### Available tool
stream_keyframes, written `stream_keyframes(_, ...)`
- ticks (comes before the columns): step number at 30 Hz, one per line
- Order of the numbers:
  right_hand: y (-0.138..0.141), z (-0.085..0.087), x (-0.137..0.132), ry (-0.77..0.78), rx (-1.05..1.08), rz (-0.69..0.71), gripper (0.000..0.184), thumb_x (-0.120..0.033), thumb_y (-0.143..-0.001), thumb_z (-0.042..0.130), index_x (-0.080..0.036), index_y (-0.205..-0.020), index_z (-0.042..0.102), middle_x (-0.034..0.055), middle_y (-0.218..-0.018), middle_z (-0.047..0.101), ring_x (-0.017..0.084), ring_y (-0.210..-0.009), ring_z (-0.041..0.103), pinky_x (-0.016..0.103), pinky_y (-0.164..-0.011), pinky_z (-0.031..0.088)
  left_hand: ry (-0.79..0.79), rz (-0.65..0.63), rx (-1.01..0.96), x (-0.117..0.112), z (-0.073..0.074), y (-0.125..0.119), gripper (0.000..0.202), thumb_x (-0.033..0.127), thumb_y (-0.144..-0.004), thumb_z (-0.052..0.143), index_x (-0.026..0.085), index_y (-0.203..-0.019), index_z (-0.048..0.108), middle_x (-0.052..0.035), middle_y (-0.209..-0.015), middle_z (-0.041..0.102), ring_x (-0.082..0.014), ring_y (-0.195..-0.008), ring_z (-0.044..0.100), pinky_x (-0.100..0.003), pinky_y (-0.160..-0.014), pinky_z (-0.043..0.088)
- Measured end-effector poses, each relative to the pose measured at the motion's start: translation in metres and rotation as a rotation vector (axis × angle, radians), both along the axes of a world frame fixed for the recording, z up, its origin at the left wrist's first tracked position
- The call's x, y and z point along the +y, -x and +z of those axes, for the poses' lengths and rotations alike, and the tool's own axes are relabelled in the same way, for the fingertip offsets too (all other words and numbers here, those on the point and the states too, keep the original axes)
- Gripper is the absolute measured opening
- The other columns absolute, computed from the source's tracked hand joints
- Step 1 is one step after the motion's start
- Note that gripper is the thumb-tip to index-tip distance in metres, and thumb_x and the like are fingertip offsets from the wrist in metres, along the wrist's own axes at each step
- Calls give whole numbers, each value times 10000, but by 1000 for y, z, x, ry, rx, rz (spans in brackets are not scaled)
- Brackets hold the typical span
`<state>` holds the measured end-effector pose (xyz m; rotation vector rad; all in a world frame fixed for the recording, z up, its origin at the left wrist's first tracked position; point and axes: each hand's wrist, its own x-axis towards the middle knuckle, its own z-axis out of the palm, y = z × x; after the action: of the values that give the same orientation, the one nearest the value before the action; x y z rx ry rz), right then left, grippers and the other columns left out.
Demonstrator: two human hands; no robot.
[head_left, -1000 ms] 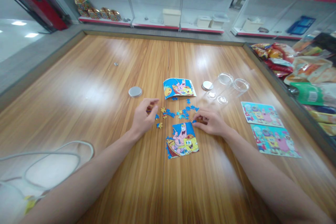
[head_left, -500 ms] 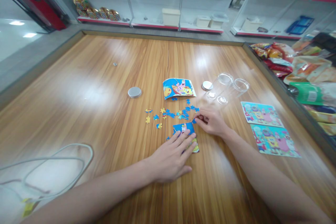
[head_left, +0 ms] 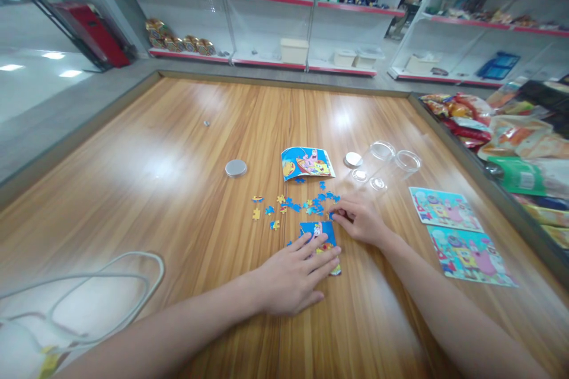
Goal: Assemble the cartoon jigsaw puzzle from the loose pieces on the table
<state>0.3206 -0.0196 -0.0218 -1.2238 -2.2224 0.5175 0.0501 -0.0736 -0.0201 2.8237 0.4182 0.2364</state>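
Note:
My left hand lies flat with its fingers spread over a partly joined jigsaw puzzle, hiding much of it. Blue background and cartoon figures show around the fingers. At the puzzle's upper right corner my right hand pinches a small blue puzzle piece, mostly covered by the fingertips. Loose blue and yellow puzzle pieces are scattered just beyond the puzzle, some close to my right fingertips. Behind them is a curled cartoon picture sheet.
Two clear jars lie right of the sheet, near a silver lid. Another lid is at left. Two cartoon cards sit right of my arm. A pale cable loops at lower left. Snack bags line the right edge.
The camera has tilted up, so the tabletop appears lower and more shelving shows. Both hands keep nearly the same places at the puzzle.

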Motion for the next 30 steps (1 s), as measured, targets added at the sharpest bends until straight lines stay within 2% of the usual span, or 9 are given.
stream_keyframes(7, 0, -2, 1, -26, -18, -28, 145, -323, -902, 676, -230, -1006, 712, 3, -745, 573, 147, -630, 524, 283, -598, 419, 10, -30, 4, 3, 2, 0, 635, 475, -1022, 392, 161, -1567, 307, -56, -1659, 231, -345, -1545, 155, -530, -1264, 174)
stream_keyframes(15, 1, -5, -1, -10, -6, -42, 140, -314, -912, 659, -231, -1009, 716, 7, -770, 581, 146, -650, 529, 275, -611, 415, 29, -23, -3, 3, 1, 0, 625, 472, -1013, 419, 176, -1556, 329, -47, -1655, 258, -369, -1533, 186, -556, -1250, 213)
stream_keyframes(20, 4, -6, -3, 13, 1, -59, 136, -279, -919, 643, -236, -1019, 723, 14, -778, 592, 149, -674, 539, 267, -620, 410, 9, -18, -119, 5, 3, 5, 556, 302, -976, 511, 177, -1507, 405, -85, -1597, 385, -354, -1523, 230, -569, -1226, 279)
stream_keyframes(22, 5, -7, -2, 24, 7, -65, 139, -273, -907, 654, -240, -1021, 726, 13, -769, 596, 151, -670, 540, 266, -621, 407, -7, 70, -267, 10, 3, 10, 502, 204, -948, 534, 199, -1447, 479, -97, -1510, 498, -331, -1503, 284, -571, -1215, 303)
stream_keyframes(24, 5, -9, -1, 37, 18, -70, 151, -270, -900, 658, -246, -1029, 732, 11, -760, 598, 153, -668, 539, 265, -618, 401, -20, 216, -442, 20, 2, 17, 439, 133, -914, 565, 217, -1345, 567, -100, -1375, 600, -309, -1436, 385, -555, -1175, 368)
stream_keyframes(26, 5, -9, 0, 50, 30, -77, 164, -269, -903, 648, -254, -1035, 745, 13, -760, 606, 153, -667, 538, 265, -618, 392, -52, 384, -553, 34, 1, 27, 383, 87, -885, 587, 225, -1239, 632, -91, -1268, 641, -285, -1317, 489, -515, -1112, 439)
stream_keyframes(30, 9, -9, 1, 68, 68, -114, 188, -275, -919, 616, -261, -1015, 778, 15, -734, 629, 145, -626, 523, 267, -601, 369, -188, 660, -641, 65, -3, 52, 288, 77, -851, 613, 228, -1078, 707, -74, -1129, 667, -274, -1158, 550, -497, -1040, 462)
